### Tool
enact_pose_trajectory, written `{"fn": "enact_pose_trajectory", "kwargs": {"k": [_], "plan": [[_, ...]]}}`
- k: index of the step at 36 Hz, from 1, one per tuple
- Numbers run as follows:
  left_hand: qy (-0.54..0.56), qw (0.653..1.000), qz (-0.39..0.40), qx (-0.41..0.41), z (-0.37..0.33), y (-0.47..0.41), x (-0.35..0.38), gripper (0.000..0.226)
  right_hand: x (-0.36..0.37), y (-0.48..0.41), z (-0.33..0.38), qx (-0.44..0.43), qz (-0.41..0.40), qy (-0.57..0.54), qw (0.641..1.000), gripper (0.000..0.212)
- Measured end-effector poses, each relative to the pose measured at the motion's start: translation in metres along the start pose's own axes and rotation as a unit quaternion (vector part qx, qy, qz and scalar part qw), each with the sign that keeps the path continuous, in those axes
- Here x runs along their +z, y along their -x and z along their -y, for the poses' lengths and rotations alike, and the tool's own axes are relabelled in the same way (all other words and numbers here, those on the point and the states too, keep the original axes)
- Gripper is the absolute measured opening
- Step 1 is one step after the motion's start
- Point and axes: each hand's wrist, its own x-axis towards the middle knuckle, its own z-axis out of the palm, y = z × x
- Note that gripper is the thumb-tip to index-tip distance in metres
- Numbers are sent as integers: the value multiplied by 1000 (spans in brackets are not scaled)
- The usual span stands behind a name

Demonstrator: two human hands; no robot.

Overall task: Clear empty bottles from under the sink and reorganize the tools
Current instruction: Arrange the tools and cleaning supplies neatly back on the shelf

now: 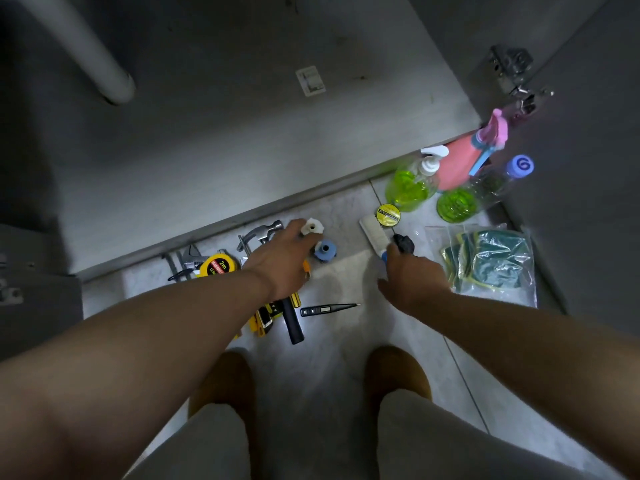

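As you lean over the floor tiles in front of the sink cabinet (242,150), your L hand (284,261) reaches fwd w/ fingertips at the white fitting (311,226); can't tell if it's pinched or only touched. A blue fitting (325,250) sits just beside it.

Your R hand (414,282) is curled, fingers closed round a black lump (404,242). The white brush (373,232) lies just left of it, blue handle end running under the hand.

Tools lie around your L arm:
- hammer (292,323)
- tape measure (218,265)
- wrench (190,258)
- tester pen (329,309)

Bottles are grouped on the floor by the cabinet's right corner:
- green pump bottle (410,188)
- pink spray bottle (457,166)
- clear bottle (498,181) w/ blue cap

Yellow tin (388,214) touches the brush. Bag of sponges (491,261) sits right of your R hand.
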Motion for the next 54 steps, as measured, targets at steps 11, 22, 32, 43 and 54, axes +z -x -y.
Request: {"fn": "enact_pose_trajectory", "kwargs": {"k": [11,22,32,43,54], "plan": [[264,962,-6,-76,-5,-26,-17,19,-38,-55,66,-128,106,-126,978,71],[386,917,4,-102,-16,-50,-14,51,-1,-80,56,6,-25,-212,977,40],[367,923,-3,-112,-3,-44,-21,57,-26,-85,42,98,-41,-244,964,52],[37,980,11,-196,75,54,-43,22,-30,-36,106,-188,164,-157,956,17],[222,863,11,-454,108,113,1,72,-19,-16,155,-195,225,-105,949,17]]}}
